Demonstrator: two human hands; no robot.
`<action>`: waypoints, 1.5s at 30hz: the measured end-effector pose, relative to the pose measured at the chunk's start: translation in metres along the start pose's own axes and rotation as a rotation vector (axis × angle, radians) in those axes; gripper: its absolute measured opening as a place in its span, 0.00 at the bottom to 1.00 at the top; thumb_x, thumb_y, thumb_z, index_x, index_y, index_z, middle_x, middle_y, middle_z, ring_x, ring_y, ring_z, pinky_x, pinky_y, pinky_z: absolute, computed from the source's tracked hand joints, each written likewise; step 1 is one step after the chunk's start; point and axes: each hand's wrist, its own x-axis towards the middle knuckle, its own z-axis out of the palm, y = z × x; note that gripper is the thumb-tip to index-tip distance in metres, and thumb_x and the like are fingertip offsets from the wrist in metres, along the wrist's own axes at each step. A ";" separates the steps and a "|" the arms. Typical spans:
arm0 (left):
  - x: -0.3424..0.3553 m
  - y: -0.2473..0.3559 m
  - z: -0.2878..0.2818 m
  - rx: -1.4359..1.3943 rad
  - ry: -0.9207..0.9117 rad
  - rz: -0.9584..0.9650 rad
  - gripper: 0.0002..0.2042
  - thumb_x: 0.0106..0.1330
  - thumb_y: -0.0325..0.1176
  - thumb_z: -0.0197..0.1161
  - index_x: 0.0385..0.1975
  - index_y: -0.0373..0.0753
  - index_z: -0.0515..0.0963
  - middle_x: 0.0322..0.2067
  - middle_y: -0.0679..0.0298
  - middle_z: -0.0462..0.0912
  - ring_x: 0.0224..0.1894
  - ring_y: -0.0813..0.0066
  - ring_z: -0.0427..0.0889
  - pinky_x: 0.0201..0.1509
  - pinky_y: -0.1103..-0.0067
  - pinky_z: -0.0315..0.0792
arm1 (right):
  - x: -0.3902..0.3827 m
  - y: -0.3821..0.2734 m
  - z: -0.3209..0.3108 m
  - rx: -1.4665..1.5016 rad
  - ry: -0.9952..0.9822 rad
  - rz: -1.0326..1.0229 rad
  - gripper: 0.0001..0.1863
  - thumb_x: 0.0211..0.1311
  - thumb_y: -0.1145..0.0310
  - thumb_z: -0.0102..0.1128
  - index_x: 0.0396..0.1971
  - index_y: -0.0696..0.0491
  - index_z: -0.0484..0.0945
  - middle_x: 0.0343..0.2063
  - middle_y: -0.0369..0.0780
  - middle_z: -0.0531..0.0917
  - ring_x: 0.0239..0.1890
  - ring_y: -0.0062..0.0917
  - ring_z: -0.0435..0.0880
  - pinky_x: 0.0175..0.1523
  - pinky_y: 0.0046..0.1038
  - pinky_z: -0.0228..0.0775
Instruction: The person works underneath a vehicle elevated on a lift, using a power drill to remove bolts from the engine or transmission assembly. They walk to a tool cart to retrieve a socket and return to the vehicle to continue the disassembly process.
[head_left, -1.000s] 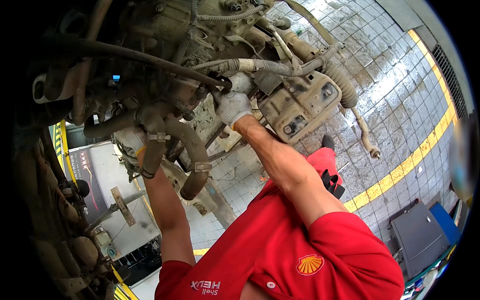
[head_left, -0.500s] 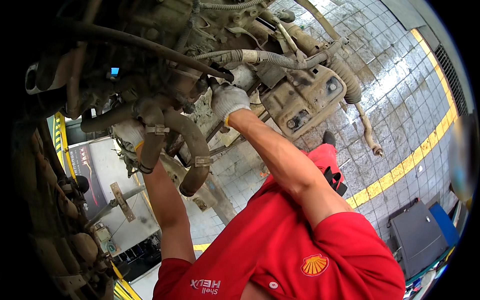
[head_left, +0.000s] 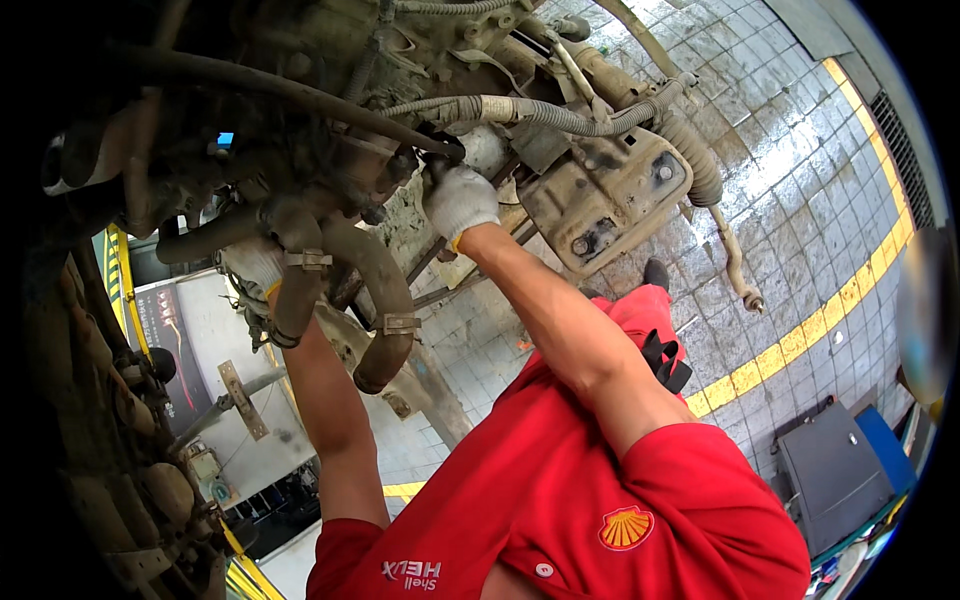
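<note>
My right hand [head_left: 462, 204], in a white knitted glove, is raised to the greasy underside of a vehicle's engine assembly. Its fingers are curled at the tip of a long dark pipe [head_left: 300, 97]; what lies inside them is hidden. On the left, my gloved left hand [head_left: 252, 262] reaches up behind a thick bent rubber hose [head_left: 300, 290]. That hose and the machinery cover its fingers. A second curved hose [head_left: 380, 280] with a metal clamp hangs between my two arms, its lower end loose.
Right of my right hand sits a dirty metal bracket plate [head_left: 610, 200]. A ribbed rubber boot [head_left: 690, 165] and hanging rod [head_left: 735, 260] lie beyond it. A corrugated cable sleeve [head_left: 570, 122] crosses above. Yellow floor line [head_left: 780, 355] and grey cabinet [head_left: 835, 480] are to the right.
The hoses and nearby engine parts appear shifted slightly left in view. My left hand has moved a little left with them; my right hand stays almost in place.
</note>
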 end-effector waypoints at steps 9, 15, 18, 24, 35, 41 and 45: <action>0.008 0.007 -0.004 -0.057 0.023 0.007 0.21 0.76 0.40 0.46 0.66 0.45 0.70 0.64 0.63 0.73 0.65 0.72 0.70 0.71 0.72 0.59 | 0.020 0.026 0.064 0.717 0.436 -0.204 0.19 0.75 0.56 0.49 0.51 0.54 0.79 0.36 0.50 0.86 0.43 0.47 0.84 0.49 0.38 0.75; -0.004 -0.005 0.003 -0.072 0.006 -0.010 0.20 0.76 0.39 0.46 0.65 0.44 0.70 0.63 0.63 0.73 0.64 0.72 0.70 0.70 0.72 0.60 | 0.006 0.007 0.027 0.694 0.095 0.033 0.18 0.75 0.57 0.50 0.55 0.48 0.80 0.37 0.47 0.87 0.43 0.45 0.85 0.49 0.38 0.76; -0.004 0.000 0.002 -0.098 0.016 -0.012 0.20 0.76 0.39 0.46 0.65 0.44 0.70 0.63 0.63 0.73 0.64 0.72 0.71 0.70 0.72 0.60 | 0.008 0.001 0.012 0.743 0.073 0.131 0.18 0.74 0.58 0.50 0.56 0.48 0.79 0.38 0.48 0.87 0.45 0.44 0.85 0.49 0.38 0.76; -0.005 -0.004 0.004 -0.134 0.023 -0.016 0.20 0.76 0.39 0.47 0.65 0.44 0.71 0.63 0.62 0.74 0.63 0.72 0.71 0.70 0.72 0.60 | -0.001 -0.014 -0.018 0.586 -0.074 0.135 0.18 0.71 0.61 0.49 0.54 0.52 0.79 0.48 0.55 0.83 0.51 0.50 0.83 0.54 0.43 0.77; 0.000 -0.006 0.009 -0.266 0.039 -0.022 0.20 0.76 0.38 0.48 0.64 0.44 0.71 0.62 0.62 0.74 0.62 0.71 0.72 0.69 0.72 0.61 | -0.011 -0.021 -0.019 0.411 -0.148 0.185 0.29 0.69 0.62 0.50 0.71 0.41 0.65 0.46 0.54 0.84 0.49 0.47 0.85 0.54 0.40 0.78; 0.009 -0.006 0.008 -0.400 0.057 0.001 0.20 0.76 0.38 0.48 0.64 0.43 0.71 0.61 0.62 0.74 0.62 0.71 0.72 0.68 0.72 0.62 | -0.009 -0.012 0.009 0.268 -0.001 0.076 0.25 0.70 0.61 0.49 0.67 0.41 0.68 0.47 0.49 0.83 0.45 0.46 0.85 0.51 0.41 0.78; 0.001 -0.015 0.011 -0.486 0.049 -0.005 0.20 0.76 0.38 0.48 0.64 0.43 0.71 0.61 0.62 0.75 0.61 0.71 0.72 0.68 0.72 0.62 | -0.014 -0.010 0.003 0.045 -0.133 -0.057 0.19 0.65 0.67 0.54 0.55 0.48 0.84 0.63 0.45 0.76 0.50 0.37 0.85 0.49 0.37 0.78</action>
